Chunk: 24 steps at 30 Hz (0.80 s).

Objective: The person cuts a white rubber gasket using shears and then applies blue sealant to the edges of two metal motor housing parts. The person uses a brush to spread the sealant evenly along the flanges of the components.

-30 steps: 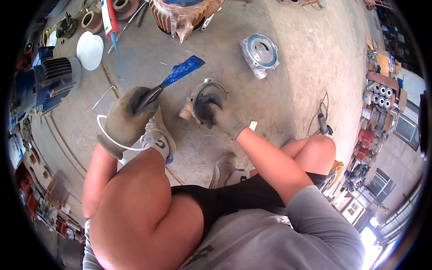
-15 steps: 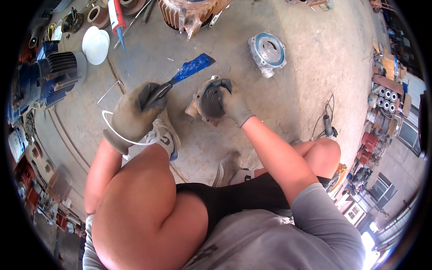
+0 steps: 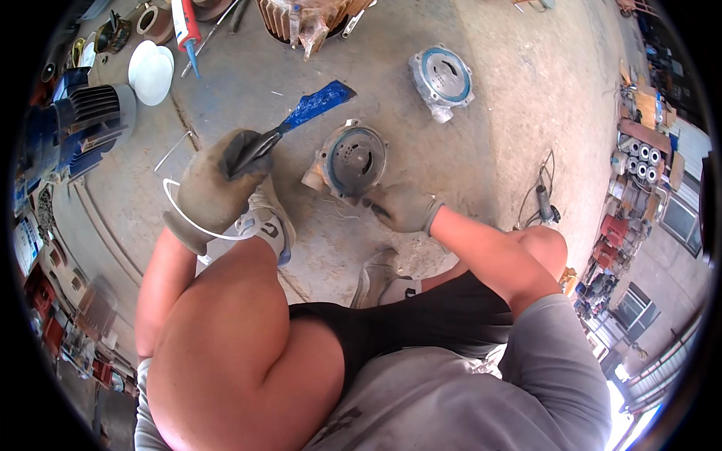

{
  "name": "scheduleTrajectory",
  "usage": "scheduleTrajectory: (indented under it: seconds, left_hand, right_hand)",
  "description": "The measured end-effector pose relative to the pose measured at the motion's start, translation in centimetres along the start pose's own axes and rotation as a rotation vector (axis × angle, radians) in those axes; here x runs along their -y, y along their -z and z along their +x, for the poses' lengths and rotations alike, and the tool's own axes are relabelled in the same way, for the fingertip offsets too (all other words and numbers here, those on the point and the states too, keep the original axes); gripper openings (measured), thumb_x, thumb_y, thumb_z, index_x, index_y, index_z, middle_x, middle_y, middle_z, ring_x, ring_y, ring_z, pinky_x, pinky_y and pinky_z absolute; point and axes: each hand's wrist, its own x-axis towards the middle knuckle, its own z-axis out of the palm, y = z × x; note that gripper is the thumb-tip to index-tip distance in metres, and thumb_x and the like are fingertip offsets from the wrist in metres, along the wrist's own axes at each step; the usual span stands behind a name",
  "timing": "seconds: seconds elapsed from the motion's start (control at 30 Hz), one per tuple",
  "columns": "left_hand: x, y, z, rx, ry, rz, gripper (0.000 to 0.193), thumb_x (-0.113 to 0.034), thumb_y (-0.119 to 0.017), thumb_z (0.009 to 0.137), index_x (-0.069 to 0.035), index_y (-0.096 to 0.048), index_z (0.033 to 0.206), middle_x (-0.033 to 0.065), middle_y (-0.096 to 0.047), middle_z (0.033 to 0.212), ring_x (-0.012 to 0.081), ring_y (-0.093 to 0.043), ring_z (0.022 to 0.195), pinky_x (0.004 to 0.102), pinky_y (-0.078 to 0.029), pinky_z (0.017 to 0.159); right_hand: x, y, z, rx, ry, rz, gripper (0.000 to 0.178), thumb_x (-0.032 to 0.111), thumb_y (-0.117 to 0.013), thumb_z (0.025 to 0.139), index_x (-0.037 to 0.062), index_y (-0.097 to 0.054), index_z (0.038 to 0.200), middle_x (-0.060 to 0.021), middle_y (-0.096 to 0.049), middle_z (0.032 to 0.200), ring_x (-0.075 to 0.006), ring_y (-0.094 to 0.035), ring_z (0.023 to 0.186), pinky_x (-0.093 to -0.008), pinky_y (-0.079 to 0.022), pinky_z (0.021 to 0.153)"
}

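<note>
My gloved left hand [image 3: 226,177] is closed round the dark handle of a putty knife [image 3: 316,105], its blade coated in blue paste. The blade points up and right, above a round metal cover [image 3: 359,161] on the floor. This cover has a bluish ring, several small holes and a curved slot, with a spout at its lower left. By its lower right rim is my gloved right hand [image 3: 402,209], with dark fingertips curled in. Whether they touch the rim or pinch something small is hidden. A white loop [image 3: 173,199] hangs at my left wrist.
A second round cover [image 3: 445,75] with a blue ring lies farther right. At the back are a finned motor housing [image 3: 301,22], a red and white sealant tube [image 3: 186,30] and white discs [image 3: 152,73]. A blue motor [image 3: 83,128] stands left; a corded tool [image 3: 544,203] lies right.
My right hand has moved off the face of the near cover, down and right to its lower rim, uncovering the holes. My left hand still holds the putty knife.
</note>
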Motion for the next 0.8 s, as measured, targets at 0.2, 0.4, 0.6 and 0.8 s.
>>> scheduleTrajectory:
  seconds: [0.2,0.4,0.6,0.8]
  left_hand:
    - [-0.5,-0.2,0.2,0.011,-0.005,0.036,0.032,-0.009,-0.075,0.091,0.0,-0.07,0.121,0.0191,-0.075,0.098,0.0273,-0.074,0.09,0.0381,-0.056,0.086]
    - [0.4,-0.6,0.8,0.041,-0.099,0.054,0.025,-0.012,-0.072,0.099,0.0,-0.07,0.121,0.0047,-0.07,0.096,0.0114,-0.061,0.086,0.0297,-0.052,0.081]
    - [-0.2,-0.3,0.6,0.047,-0.05,0.092,0.028,-0.011,-0.073,0.093,0.0,-0.07,0.119,0.0145,-0.073,0.096,0.0238,-0.069,0.088,0.0362,-0.055,0.084]
    - [-0.2,-0.6,1.1,0.051,-0.062,0.071,0.03,-0.012,-0.074,0.092,-0.001,-0.07,0.119,0.0195,-0.075,0.098,0.0313,-0.074,0.09,0.04,-0.056,0.085]
  right_hand:
    - [-3.4,1.6,-1.3,-0.231,-0.36,-0.162,0.043,0.019,-0.065,0.097,0.0073,-0.058,0.138,-0.0226,-0.074,0.111,-0.0463,-0.073,0.094,-0.0569,-0.058,0.082]
    - [-3.8,2.2,0.5,-0.281,-0.291,-0.153,0.044,0.02,-0.064,0.098,0.0075,-0.055,0.139,-0.0265,-0.073,0.105,-0.0476,-0.073,0.09,-0.0585,-0.058,0.079]
    - [-2.9,0.8,1.2,-0.067,-0.426,-0.161,0.052,0.028,-0.065,0.098,-0.0021,-0.053,0.139,-0.0289,-0.074,0.112,-0.0482,-0.074,0.093,-0.0584,-0.057,0.083]
    - [1.6,-5.1,-0.5,-0.332,-0.328,-0.153,0.042,0.024,-0.062,0.101,-0.0063,-0.058,0.129,-0.0272,-0.074,0.101,-0.0447,-0.074,0.085,-0.0549,-0.059,0.076]
